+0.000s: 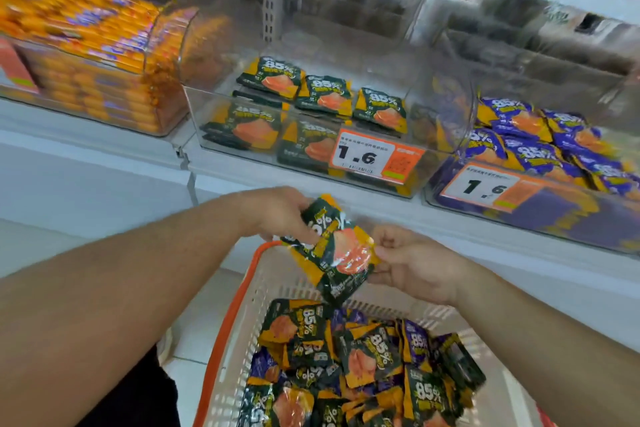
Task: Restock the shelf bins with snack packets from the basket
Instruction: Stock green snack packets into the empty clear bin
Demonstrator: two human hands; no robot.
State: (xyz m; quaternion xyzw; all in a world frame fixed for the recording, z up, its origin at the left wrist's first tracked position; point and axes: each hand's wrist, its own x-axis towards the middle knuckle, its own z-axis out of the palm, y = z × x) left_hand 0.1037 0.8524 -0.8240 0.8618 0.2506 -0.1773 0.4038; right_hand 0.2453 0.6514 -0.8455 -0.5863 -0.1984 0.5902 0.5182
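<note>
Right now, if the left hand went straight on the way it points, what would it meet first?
Probably the right hand, just across the dark green packets that the left hand holds; depth is unclear.

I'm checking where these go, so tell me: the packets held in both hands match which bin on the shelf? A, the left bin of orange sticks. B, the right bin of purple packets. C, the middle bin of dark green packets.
C: the held packets are dark green and orange with an 85% mark, like those in the middle bin.
</note>
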